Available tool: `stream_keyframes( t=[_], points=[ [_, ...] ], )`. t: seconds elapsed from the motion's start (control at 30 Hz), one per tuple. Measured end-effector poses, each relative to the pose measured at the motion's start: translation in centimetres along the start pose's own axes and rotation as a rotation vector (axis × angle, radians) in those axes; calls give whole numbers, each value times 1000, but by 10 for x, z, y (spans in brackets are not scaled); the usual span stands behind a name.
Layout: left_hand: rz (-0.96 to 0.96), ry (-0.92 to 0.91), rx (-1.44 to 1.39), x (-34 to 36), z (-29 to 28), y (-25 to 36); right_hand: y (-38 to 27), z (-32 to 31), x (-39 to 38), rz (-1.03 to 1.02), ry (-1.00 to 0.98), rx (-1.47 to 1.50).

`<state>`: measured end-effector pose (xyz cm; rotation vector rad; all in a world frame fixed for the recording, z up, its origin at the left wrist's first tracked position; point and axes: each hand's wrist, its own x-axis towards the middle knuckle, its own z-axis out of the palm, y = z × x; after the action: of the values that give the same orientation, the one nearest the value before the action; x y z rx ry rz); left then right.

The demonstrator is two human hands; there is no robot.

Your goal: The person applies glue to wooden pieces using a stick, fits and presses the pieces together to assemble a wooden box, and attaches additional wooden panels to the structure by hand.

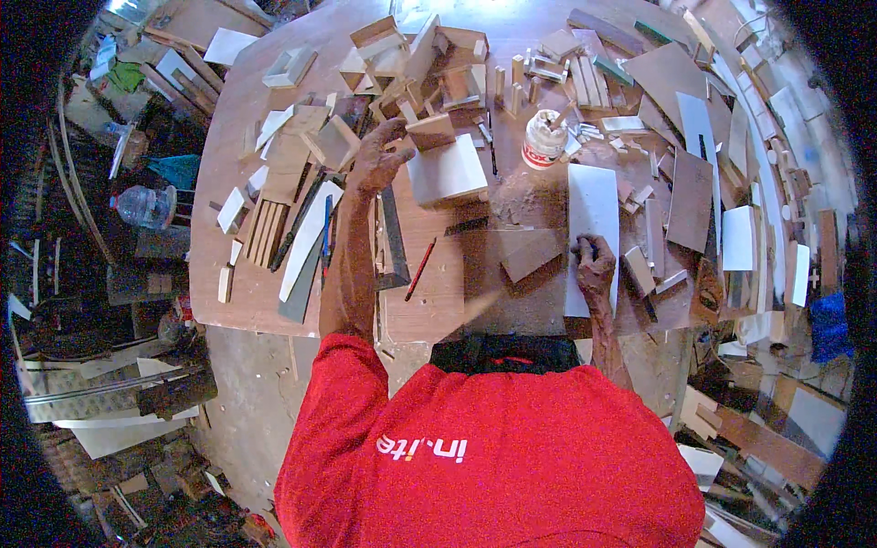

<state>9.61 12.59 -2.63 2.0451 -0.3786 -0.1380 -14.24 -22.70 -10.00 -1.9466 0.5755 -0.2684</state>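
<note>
My left hand [376, 163] reaches forward with thumb and fingers apart, beside a small brown wooden piece [431, 132]. That piece stands at the edge of a white-topped box [449, 172]. Contact between the hand and the wood cannot be made out. On the right, my right hand [596, 265] is closed, fingers curled down over a long white board [594, 205]. Whatever its fingertips hold, if anything, is hidden. A white glue jar [544, 142] with a stick in it stands beyond the board. Between my hands lies a brown wooden piece [532, 254].
A red pencil [420, 269] and a dark angled frame [395, 251] lie near my left forearm. Small wooden boxes [379, 41] crowd the far side of the table [429, 310]. Slats [267, 230] lie left; brown panels [690, 201] and offcuts lie right.
</note>
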Motion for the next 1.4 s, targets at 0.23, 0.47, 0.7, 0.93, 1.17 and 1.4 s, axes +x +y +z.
stream_keyframes(
  t=[0.23, 0.47, 0.7, 0.93, 1.17, 1.4],
  points=[
    [145, 26, 66, 3, 11, 1, 12, -1, 5, -100, 9, -20],
    [150, 117, 49, 17, 17, -28, 23, 2, 10, -88, 43, -11],
    [121, 176, 67, -1, 22, 9, 26, 2, 11, -109, 80, -29],
    [29, 129, -199, -74, 87, 83, 0, 3, 3, -80, -83, 189],
    [-242, -21, -636, -94, 229, 114, 0, -17, 3, -256, -138, 211],
    [-131, -91, -407, -83, 294, 131, 91, -64, 43, -186, -257, 281]
  ],
)
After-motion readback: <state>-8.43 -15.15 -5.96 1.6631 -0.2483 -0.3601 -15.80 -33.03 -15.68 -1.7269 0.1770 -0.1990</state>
